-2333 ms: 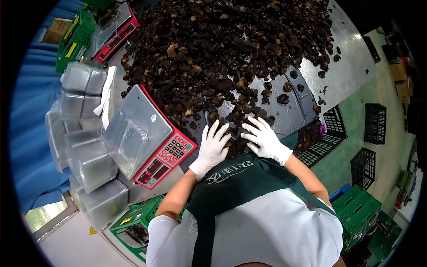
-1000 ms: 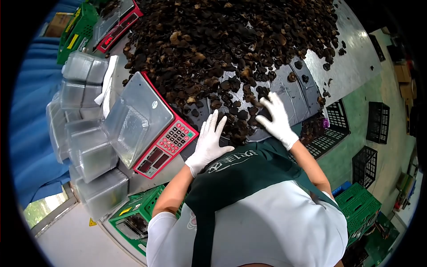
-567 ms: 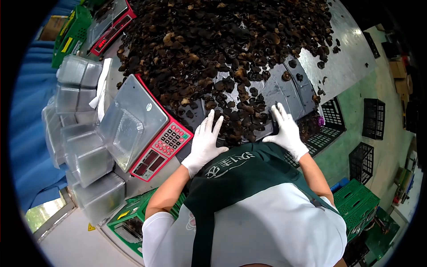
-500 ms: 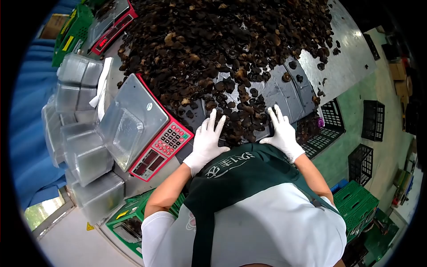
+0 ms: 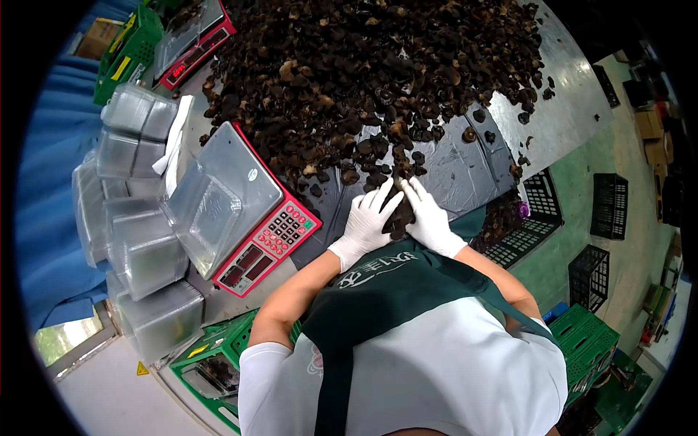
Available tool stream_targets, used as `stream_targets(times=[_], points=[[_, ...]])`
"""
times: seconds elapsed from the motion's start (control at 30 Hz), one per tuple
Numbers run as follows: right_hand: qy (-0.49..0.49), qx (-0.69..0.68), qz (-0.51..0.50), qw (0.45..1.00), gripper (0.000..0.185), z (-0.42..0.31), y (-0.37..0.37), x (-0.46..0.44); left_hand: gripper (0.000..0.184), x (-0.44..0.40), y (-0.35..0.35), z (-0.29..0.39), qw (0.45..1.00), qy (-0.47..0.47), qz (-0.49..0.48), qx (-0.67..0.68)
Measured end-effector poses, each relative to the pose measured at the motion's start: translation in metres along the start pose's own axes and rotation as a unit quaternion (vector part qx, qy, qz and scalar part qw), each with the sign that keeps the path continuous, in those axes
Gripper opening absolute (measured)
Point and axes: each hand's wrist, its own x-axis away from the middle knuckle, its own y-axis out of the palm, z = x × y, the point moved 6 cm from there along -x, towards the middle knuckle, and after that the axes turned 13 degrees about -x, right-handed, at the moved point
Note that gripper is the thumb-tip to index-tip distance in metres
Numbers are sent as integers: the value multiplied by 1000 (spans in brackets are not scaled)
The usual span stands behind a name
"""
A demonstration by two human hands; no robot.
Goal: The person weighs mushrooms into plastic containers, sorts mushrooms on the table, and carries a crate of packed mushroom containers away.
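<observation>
A broad heap of dark wood ear mushrooms [image 5: 349, 80] covers the back of the metal table. My gloved left hand [image 5: 368, 224] and gloved right hand [image 5: 430, 218] lie near the table's front edge. Both are open, fingers stretched forward and nearly meeting at the tips. Between the palms sits a small bunch of wood ear mushrooms [image 5: 399, 216], partly hidden by the gloves. Under and beyond my hands spreads a dark grey plastic sheet [image 5: 465, 171] with some loose pieces on it.
Left of my hands is a red-edged scale [image 5: 276, 232] bearing a clear plastic tray [image 5: 211, 200]. Stacks of clear containers [image 5: 145, 247] stand farther left. A second scale [image 5: 196, 54] is behind. Black crates [image 5: 534, 218] and a green crate [image 5: 582, 341] stand on the floor to the right.
My hands have moved inward from wide apart, bringing the mushrooms near the table edge into a small bunch between them. More of the grey sheet shows now. The back scale's display reading differs.
</observation>
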Motion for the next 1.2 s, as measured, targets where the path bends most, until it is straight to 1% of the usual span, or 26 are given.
stream_targets(times=[0.07,0.13,0.17,0.2,0.27,0.3,0.4,0.47,0.5,0.53,0.57,0.6,0.63,0.67,0.7,0.73,0.8,0.87,0.9,0.93,1.0,1.07,1.13,1.17,1.2], points=[[-40,-64,21,997,80,0,14,4,73,6,-7,-5,1000,-9,20,6],[-76,-170,53,981,62,-3,19,-2,65,17,-4,-12,999,-18,39,29],[-98,-197,74,973,58,-5,22,-6,61,20,-3,-18,997,-32,66,39],[-119,-224,95,963,54,-11,22,-12,58,19,-7,-23,994,-41,66,82],[-116,-248,122,954,49,-18,20,-29,53,11,-18,-33,979,-67,134,139],[-78,-274,117,951,48,-21,20,-41,46,3,-28,-38,973,-83,157,149],[-87,-306,58,946,51,-48,3,-77,46,-13,-54,-60,964,-98,206,134],[-125,-306,62,942,49,-72,-2,-100,48,-19,-84,-76,963,-121,193,143],[-150,-301,50,941,48,-88,-5,-110,52,-20,-101,-83,960,-154,152,177],[-150,-315,24,937,44,-107,-7,-117,55,-18,-116,-91,960,-156,149,179],[-180,-311,9,933,42,-125,-5,-126,54,-15,-138,-95,964,-160,154,143],[-209,-307,-7,929,40,-144,-1,-134,52,-7,-151,-105,962,-179,155,135],[-219,-313,-44,923,40,-164,4,-141,50,5,-162,-119,957,-193,175,127],[-229,-320,-81,916,40,-183,12,-147,48,16,-178,-126,948,-214,176,160],[-248,-314,-111,910,45,-200,22,-152,44,27,-194,-127,947,-252,172,101],[-268,-306,-142,902,49,-219,30,-154,43,40,-205,-133,946,-271,169,64],[-194,-291,-258,901,51,-248,52,-157,48,70,-215,-153,935,-294,161,115],[-213,-255,-278,901,55,-271,88,-165,55,102,-215,-176,896,-352,172,211],[-237,-214,-289,902,60,-284,97,-163,57,116,-217,-187,900,-351,164,200],[-234,-202,-324,894,67,-296,94,-157,59,128,-222,-197,898,-377,153,165],[-249,-158,-335,895,76,-305,104,-158,63,141,-228,-207,909,-394,134,29],[-285,-148,-331,887,81,-304,107,-162,77,147,-224,-205,922,-372,104,-21],[-292,-188,-298,889,73,-292,81,-163,81,142,-229,-192,920,-366,128,-57],[-228,-203,-330,893,66,-286,53,-160,79,138,-233,-183,913,-375,132,-95],[-295,-241,-246,891,60,-267,45,-168,71,135,-238,-175,909,-364,163,-122]])
